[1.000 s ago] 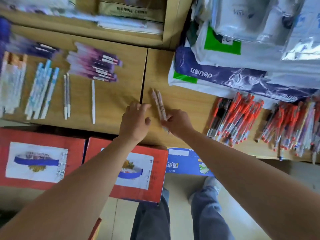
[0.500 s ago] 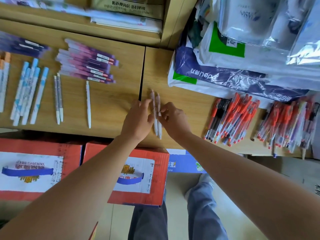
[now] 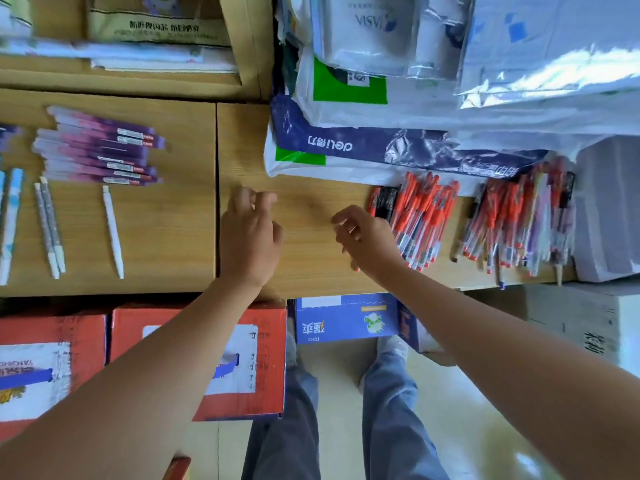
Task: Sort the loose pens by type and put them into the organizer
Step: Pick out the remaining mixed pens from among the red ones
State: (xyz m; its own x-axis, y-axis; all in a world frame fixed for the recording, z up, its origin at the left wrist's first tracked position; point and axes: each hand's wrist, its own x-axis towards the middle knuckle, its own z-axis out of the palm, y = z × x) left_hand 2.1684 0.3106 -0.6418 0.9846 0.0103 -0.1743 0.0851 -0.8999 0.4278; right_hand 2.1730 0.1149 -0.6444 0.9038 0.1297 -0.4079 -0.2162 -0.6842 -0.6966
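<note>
My left hand point(image 3: 250, 237) curled over the wooden table point(image 3: 173, 244), my right hand point(image 3: 367, 237) loosely cupped beside the red pens point(image 3: 420, 216), purple pens point(image 3: 100, 147) far left, one white pen point(image 3: 113, 232) lying alone

Bare wood table point(image 3: 304, 199) lies open left of the red pen pile point(image 3: 420, 216), up to the seam. Behind the pile, stacked plastic bags point(image 3: 381, 109) block reach. Purple pens point(image 3: 104, 147) well left.
</note>
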